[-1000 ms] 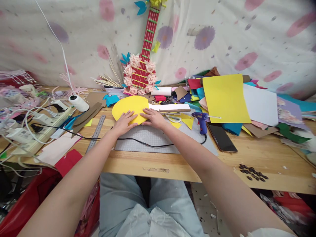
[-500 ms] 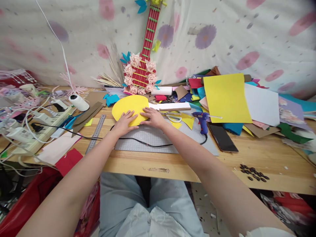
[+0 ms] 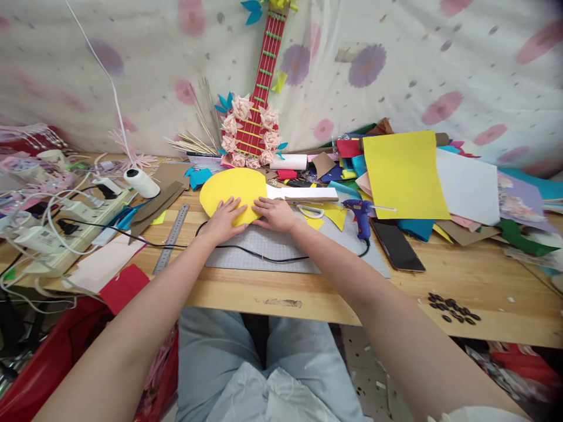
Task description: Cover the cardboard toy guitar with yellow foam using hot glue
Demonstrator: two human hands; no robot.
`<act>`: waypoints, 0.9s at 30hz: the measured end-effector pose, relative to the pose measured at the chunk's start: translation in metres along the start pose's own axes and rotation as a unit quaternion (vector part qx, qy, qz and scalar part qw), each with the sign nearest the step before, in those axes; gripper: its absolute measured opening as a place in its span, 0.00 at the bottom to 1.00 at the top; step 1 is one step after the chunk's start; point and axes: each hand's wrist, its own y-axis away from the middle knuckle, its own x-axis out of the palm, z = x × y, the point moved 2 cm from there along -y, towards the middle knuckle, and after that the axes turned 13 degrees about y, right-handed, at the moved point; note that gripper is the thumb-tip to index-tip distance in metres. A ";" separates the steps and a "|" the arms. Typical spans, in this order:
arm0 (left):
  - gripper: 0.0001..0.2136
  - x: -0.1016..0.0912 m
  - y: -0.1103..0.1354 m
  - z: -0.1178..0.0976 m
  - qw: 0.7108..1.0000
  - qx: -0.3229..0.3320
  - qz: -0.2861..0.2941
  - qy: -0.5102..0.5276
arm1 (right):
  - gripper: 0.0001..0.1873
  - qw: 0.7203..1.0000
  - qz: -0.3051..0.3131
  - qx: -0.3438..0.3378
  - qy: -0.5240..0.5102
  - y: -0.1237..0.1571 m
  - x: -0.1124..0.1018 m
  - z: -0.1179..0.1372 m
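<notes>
left to right. far left: power strip (image 3: 77, 228) packed with plugs, white thread spool (image 3: 141, 183) lying on its side beyond it. next, brown strips (image 3: 156, 211), then a metal ruler (image 3: 171, 239) angled on the bench (image 3: 240, 293).

yellow rounded piece (image 3: 233, 184) lies flat just right of the ruler, near edge overlapping the grey mat (image 3: 264, 249). left hand (image 3: 225, 220) palm-down on its near side: fingers a bit apart, tips resting on the yellow face, most of the face showing beyond and left of them. left thumb is at the near edge; can't tell if it's on top or tucked under.

right hand (image 3: 276, 215) palm-down at the lower right of the piece: fingers nearly together, tips on the yellow pointing left, facing the left hand's fingertips with a narrow gap of bare yellow between. right thumb by the near edge, contact unclear. neither hand is clamped on anything that i can see.

white-topped strip (image 3: 308, 193) with a brown edge sticks out right from the piece, just beyond the right hand. scissors (image 3: 311, 211) with a white handle on the near side of the strip, partly hidden; yellow scraps (image 3: 333, 215) beside them. blue glue gun (image 3: 361, 217) at the mat's right end, black cord (image 3: 268, 258) crossing the mat on the near side of the hands.

then phone (image 3: 398, 245), face up, yellow sheet (image 3: 404, 176) on a paper pile, dark oval beads (image 3: 453, 308) clustered by the near bench edge.
</notes>
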 end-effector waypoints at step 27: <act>0.28 -0.005 -0.001 0.011 0.997 -0.002 0.057 0.046 | 0.21 0.999 0.015 -0.043 0.005 -0.002 0.003 -0.006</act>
